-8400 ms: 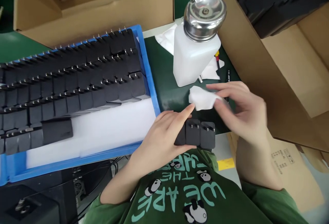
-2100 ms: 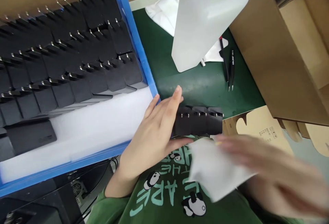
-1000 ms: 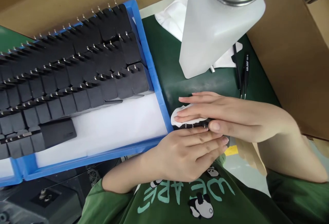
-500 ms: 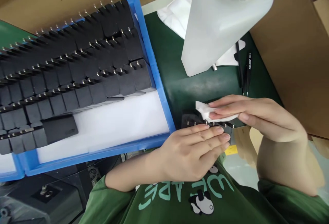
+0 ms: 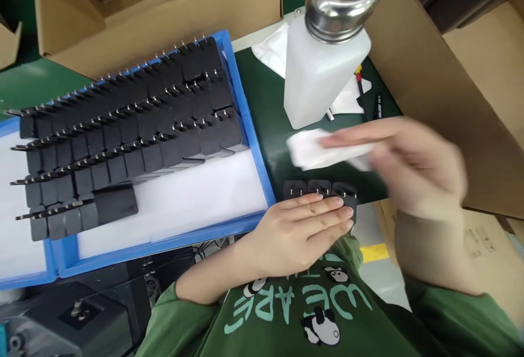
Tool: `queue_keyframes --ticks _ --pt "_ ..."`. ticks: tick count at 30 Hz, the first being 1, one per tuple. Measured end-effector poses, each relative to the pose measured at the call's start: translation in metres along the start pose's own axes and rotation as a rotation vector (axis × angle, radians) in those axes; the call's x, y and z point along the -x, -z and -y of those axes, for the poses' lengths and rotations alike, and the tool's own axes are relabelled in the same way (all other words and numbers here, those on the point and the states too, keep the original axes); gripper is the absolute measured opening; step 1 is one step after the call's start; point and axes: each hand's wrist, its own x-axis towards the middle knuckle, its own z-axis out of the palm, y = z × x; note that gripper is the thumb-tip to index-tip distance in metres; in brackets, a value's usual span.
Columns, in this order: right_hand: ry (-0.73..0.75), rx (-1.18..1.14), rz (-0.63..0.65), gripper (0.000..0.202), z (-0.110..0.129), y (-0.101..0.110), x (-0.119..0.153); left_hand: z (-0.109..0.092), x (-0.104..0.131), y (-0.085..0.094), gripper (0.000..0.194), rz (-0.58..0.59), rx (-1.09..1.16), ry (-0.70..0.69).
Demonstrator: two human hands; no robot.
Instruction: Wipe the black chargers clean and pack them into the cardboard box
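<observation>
Three black plug adapters (image 5: pixel 319 186) stand in a row at the near edge of the green table, metal prongs facing up. Across their near side lies my left hand (image 5: pixel 303 231), its fingers stretched out side by side and its thumb hidden. Above and to the right of them, my right hand (image 5: pixel 421 166) is smeared by motion. It grips a folded white wipe (image 5: pixel 315 149), held clear of the adapters.
A blue tray (image 5: pixel 249 122) at left carries rows of black adapters (image 5: pixel 135 133). Behind my hands stands a white pump bottle (image 5: pixel 323 67), with white wipes (image 5: pixel 272 51) and black tweezers (image 5: pixel 378 107) nearby. Cardboard boxes (image 5: pixel 172 40) border the table (image 5: pixel 270 95).
My right hand has lifted the wipe off the adapters, up and slightly left. More of the adapters' tops show. My left hand stays on them; the camera view has shifted.
</observation>
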Motion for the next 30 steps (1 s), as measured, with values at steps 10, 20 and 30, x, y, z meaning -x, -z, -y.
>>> queue_keyframes --ticks 10,20,30 --pt "0.198 -0.223 0.637 0.034 -0.027 0.011 -0.019 -0.004 -0.002 -0.011 0.009 -0.154 0.012 0.052" --pt "0.202 -0.238 0.617 0.033 -0.028 0.002 -0.018 -0.006 -0.001 -0.008 0.011 -0.103 0.029 0.092" --pt "-0.071 -0.014 0.345 0.037 -0.021 0.069 0.052 -0.001 -0.002 -0.005 0.006 -0.087 0.056 0.02"
